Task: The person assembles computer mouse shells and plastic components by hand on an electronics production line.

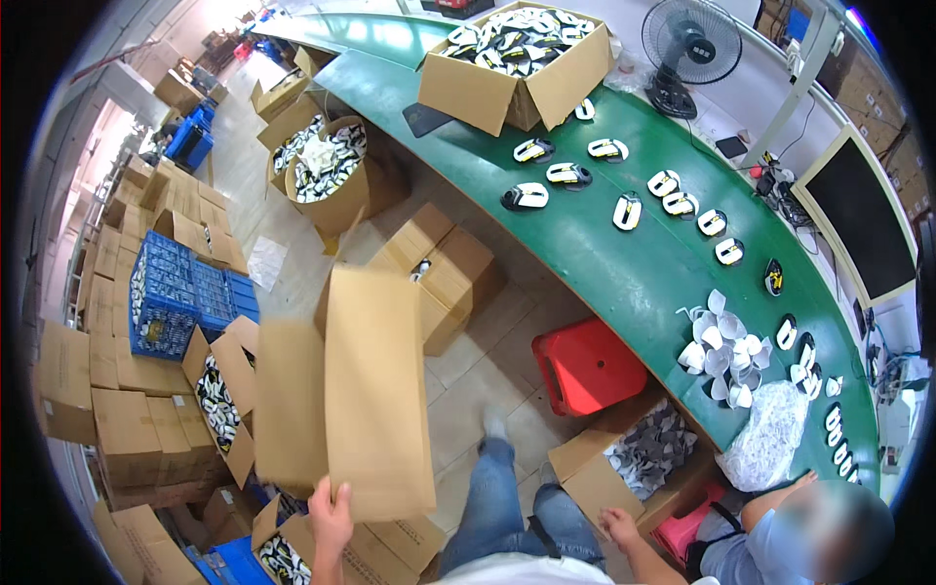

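My left hand grips the lower edge of a tall cardboard box, thumb on the near side. The box is partly smeared by motion, and whatever it contains cannot be seen. Over by my right leg, my right hand holds nothing, its fingers loosely apart. It is close to an open carton flap; that carton is filled with small grey pieces. Beyond the held box, another cardboard box rests on the floor.
A red stool stands beside the long green table. Black-and-white devices and a heaped carton sit on the table. Stacked cartons and blue crates line the left. A seated person is at lower right.
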`<action>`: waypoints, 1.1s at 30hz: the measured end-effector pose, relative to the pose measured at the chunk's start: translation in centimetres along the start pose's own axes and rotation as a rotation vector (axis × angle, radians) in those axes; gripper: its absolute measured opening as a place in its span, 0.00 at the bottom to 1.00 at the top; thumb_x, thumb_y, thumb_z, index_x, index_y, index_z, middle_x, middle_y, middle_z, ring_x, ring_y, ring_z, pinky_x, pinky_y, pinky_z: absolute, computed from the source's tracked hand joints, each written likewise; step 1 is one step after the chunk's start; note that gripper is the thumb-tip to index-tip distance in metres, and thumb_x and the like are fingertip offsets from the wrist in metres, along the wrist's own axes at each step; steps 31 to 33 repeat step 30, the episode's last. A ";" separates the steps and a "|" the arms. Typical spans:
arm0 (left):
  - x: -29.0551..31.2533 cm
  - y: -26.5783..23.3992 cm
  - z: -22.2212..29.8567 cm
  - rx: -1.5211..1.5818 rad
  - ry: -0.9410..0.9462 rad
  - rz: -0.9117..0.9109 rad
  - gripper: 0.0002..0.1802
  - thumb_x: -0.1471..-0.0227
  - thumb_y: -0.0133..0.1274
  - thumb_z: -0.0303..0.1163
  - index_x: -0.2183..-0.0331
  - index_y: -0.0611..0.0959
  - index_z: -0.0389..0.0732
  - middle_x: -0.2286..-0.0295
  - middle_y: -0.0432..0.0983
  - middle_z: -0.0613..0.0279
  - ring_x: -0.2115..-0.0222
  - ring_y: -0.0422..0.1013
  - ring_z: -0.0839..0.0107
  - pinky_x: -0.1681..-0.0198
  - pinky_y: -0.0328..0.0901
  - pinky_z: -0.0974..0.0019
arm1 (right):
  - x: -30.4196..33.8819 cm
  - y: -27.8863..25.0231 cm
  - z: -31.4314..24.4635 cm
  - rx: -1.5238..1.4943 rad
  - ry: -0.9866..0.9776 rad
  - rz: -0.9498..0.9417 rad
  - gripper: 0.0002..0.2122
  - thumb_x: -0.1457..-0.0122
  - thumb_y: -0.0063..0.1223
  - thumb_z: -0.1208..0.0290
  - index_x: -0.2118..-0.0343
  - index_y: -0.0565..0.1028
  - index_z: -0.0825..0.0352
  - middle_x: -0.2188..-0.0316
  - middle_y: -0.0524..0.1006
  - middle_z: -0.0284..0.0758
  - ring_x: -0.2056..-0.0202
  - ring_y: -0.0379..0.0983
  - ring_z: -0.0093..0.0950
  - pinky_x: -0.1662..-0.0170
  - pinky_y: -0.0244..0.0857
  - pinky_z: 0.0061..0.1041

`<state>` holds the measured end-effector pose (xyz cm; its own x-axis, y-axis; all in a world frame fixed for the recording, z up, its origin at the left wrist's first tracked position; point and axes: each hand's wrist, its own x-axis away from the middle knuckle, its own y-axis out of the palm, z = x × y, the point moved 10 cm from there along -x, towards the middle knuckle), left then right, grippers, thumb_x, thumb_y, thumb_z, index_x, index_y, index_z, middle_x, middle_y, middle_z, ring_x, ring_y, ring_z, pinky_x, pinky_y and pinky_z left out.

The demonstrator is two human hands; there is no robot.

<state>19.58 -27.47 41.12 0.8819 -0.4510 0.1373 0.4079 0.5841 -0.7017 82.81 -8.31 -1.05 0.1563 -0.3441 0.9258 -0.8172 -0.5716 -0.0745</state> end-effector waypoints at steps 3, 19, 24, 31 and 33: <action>-9.1 2.2 -0.1 -0.279 0.144 -0.020 0.13 0.31 0.59 0.31 0.50 0.86 0.35 0.61 0.86 0.40 0.62 0.80 0.41 0.55 0.74 0.46 | -0.8 1.0 -6.7 -0.009 -0.061 0.041 0.15 0.24 0.56 0.67 0.41 0.82 0.68 0.56 0.87 0.34 0.58 0.82 0.25 0.55 0.74 0.26; -32.4 24.5 -25.0 -0.962 0.161 -0.694 0.15 0.30 0.56 0.41 0.48 0.83 0.45 0.67 0.85 0.39 0.64 0.82 0.35 0.57 0.76 0.35 | -4.5 15.0 -19.1 -0.116 -0.044 0.143 0.17 0.24 0.59 0.68 0.37 0.80 0.69 0.52 0.85 0.33 0.53 0.79 0.23 0.45 0.74 0.27; -36.3 25.9 -23.8 -0.943 0.209 -0.739 0.22 0.34 0.60 0.39 0.42 0.80 0.44 0.62 0.85 0.41 0.60 0.81 0.35 0.54 0.74 0.33 | -8.8 17.3 -22.4 -0.255 -0.070 0.048 0.17 0.23 0.57 0.68 0.37 0.80 0.69 0.49 0.86 0.34 0.49 0.79 0.24 0.40 0.72 0.27; -44.0 41.7 -14.0 -0.833 0.264 -0.752 0.44 0.40 0.71 0.39 0.27 0.72 0.42 0.46 0.81 0.37 0.46 0.77 0.42 0.41 0.72 0.46 | -17.3 13.5 -20.6 -0.072 -0.127 0.061 0.17 0.24 0.59 0.67 0.38 0.82 0.70 0.46 0.87 0.41 0.43 0.80 0.27 0.38 0.71 0.28; -44.0 41.7 -14.0 -0.833 0.264 -0.752 0.44 0.40 0.71 0.39 0.27 0.72 0.42 0.46 0.81 0.37 0.46 0.77 0.42 0.41 0.72 0.46 | -17.3 13.5 -20.6 -0.072 -0.127 0.061 0.17 0.24 0.59 0.67 0.38 0.82 0.70 0.46 0.87 0.41 0.43 0.80 0.27 0.38 0.71 0.28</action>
